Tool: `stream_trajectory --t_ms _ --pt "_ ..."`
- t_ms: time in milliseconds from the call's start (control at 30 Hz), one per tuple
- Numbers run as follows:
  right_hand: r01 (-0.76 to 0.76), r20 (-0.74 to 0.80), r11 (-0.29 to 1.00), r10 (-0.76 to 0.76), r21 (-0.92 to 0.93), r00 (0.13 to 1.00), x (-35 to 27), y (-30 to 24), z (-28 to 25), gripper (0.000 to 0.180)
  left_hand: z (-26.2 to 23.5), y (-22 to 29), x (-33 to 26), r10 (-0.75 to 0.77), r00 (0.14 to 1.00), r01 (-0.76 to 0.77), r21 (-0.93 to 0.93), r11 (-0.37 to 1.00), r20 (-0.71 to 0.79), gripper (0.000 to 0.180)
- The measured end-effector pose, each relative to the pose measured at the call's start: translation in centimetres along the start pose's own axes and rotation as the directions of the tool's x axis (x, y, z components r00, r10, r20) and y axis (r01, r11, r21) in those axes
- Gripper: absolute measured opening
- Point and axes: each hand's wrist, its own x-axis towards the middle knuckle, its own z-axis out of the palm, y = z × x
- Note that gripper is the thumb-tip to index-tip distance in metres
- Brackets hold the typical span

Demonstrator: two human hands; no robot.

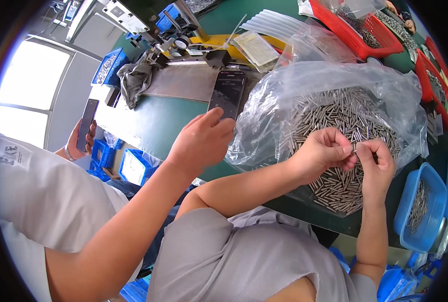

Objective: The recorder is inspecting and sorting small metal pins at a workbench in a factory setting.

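Above a large heap of small metal pins (337, 194) in a clear plastic bag (264, 110), my two hands meet. My left hand (324, 153) is closed, with thumb and fingertips pinching one end of a small metal pin (355, 147). The other end is pinched by the thumb and forefinger of my right hand (377, 163). Most of that pin is hidden by the fingertips.
At my left, a person's hand (201, 141) reaches to a dark phone (229, 90); their other hand holds a second phone (87, 126). A blue bin (422, 206) with pins stands right, red baskets (385, 38) far right, and a measuring fixture (181, 43) far left.
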Motion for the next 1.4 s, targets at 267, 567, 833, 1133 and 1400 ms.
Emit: stream_trajectory --t_ms 267,567,833,1133,1400 --pt "0.085 -0.015 0.976 -0.09 -0.201 0.996 -0.5 0.2 0.3 0.015 0.7 0.2 -0.1 0.147 0.987 -0.132 0.203 0.97 -0.06 0.009" --pt "-0.123 0.034 0.992 0.122 0.017 0.992 0.1 0.6 -0.5 0.012 0.3 0.8 0.3 0.145 0.987 -0.133 0.157 0.979 -0.065 0.009" --pt "0.041 0.069 0.999 -0.039 -0.03 0.997 -0.3 0.2 0.5 0.008 0.0 0.6 0.4 0.171 0.984 -0.155 0.223 0.962 -0.056 0.01" --pt "0.277 0.101 0.9 -0.258 -0.338 0.961 0.0 0.3 0.4 0.006 -0.3 0.4 0.7 0.206 0.977 -0.175 0.337 0.925 -0.058 0.01" --pt "-0.248 0.137 0.674 0.215 0.696 0.967 2.8 1.0 -4.2 0.013 -0.3 0.6 0.8 0.267 0.959 -0.218 0.348 0.912 -0.098 0.01"
